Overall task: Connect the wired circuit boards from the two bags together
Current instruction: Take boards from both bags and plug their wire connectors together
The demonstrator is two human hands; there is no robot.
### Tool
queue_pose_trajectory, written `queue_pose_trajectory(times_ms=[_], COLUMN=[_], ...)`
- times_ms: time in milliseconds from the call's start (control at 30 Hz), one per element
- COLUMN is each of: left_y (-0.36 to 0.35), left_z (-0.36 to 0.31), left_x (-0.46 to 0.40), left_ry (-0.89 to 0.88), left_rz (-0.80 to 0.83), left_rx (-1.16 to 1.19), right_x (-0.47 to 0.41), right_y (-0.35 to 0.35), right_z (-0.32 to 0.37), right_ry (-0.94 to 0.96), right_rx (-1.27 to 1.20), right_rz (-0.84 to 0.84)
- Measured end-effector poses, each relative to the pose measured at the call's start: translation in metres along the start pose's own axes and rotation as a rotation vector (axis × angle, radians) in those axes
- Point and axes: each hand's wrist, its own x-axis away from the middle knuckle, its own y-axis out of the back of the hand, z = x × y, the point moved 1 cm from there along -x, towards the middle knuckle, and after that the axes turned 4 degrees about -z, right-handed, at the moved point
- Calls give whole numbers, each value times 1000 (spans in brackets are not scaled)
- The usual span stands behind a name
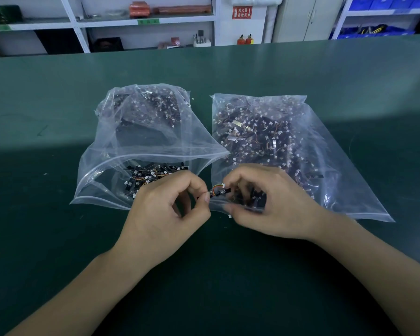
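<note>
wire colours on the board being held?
Red, yellow and green wires on the black board; head view.

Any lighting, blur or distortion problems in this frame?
Head view: a bright band crosses the green table, with the near part in shadow; the right hand is slightly motion-blurred; glare on both bags veils the boards; wide-angle distortion bends the shelves.

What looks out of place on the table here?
A tiny white bit lies loose on the green mat, just below the right hand and outside both bags. It may be a stray connector; too small to tell.
</note>
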Motion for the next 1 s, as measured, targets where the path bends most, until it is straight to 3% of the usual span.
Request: queue_pose_trajectory(times_ms=[67,267,667,1000], left_y=[2,1,-3,-16], left_z=[2,6,9,-6], left_x=[-1,0,-1,-5], left_ry=[-29,-124,-194,-453], left_rz=[12,119,74,101], left_rx=[-23,-74,-137,-637], right_x=[-1,0,-2,-2], right_y=[1,3,3,2], right_z=[-3,-10,-17,-14], right_ry=[37,4,-31,-78], right_rx=[85,24,-31,-84], right_rz=[46,48,-71,-85])
